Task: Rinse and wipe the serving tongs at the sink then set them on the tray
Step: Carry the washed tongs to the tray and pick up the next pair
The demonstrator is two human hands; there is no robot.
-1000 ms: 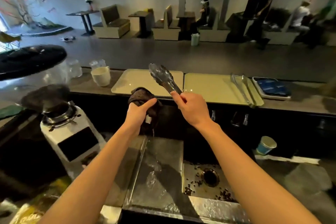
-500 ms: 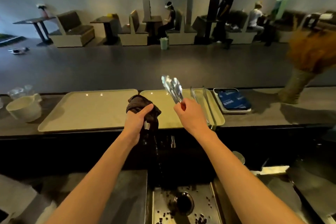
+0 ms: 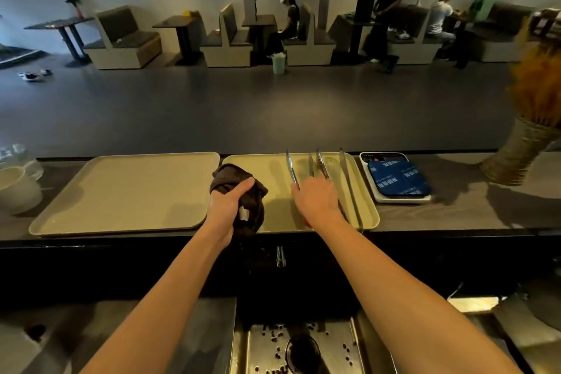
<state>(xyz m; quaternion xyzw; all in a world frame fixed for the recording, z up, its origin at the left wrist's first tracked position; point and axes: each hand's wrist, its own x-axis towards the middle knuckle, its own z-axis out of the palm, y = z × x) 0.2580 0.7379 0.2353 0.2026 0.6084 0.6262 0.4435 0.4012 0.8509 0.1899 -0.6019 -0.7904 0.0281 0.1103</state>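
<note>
Down from the air above the counter, the serving tongs had come to lie on the tray, in its middle, their two arms sprung apart and pointing toward its far edge. On the tongs' handle end sat the right hand, fingers curled down over it and the forefinger laid along the left arm. A second pair of tongs lay on the tray's right part, just beside the first. Over the tray's left edge the left hand gripped a bunched dark cloth, thumb across its top. A second tray sat just left of the tray, a scale with a blue pad just right of it. Nearer than the tray and lower lay the sink, coffee beans scattered round its drain.
</note>
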